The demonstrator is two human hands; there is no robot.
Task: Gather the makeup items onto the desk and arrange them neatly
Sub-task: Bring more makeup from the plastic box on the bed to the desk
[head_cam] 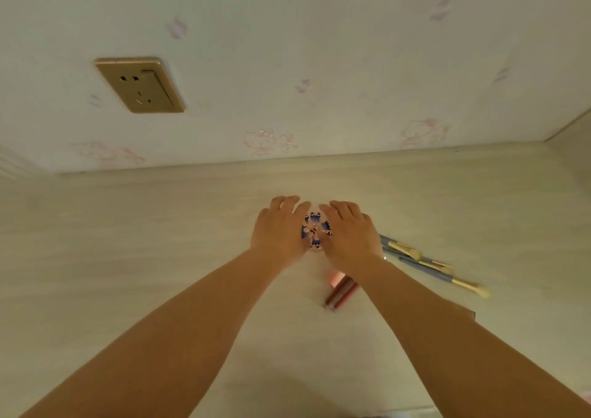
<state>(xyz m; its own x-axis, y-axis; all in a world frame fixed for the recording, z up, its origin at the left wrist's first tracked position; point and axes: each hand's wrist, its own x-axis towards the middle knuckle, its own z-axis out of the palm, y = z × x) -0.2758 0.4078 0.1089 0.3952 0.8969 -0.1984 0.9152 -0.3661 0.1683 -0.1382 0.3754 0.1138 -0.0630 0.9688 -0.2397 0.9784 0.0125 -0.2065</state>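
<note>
**Both hands settle a round compact on the table**

The fingers (289, 204) of the left hand (279, 230) and the right hand (347, 235) curl round a small patterned compact (315, 230), holding it from both sides, seemingly to seat it squarely. Nearer the person lie red lip pencils (340, 292); to the right, blue-handled brushes (428, 264) sit loosely angled. The table (128, 257) offers broad open room leftward; the wall (319, 49) closes just behind.
</note>
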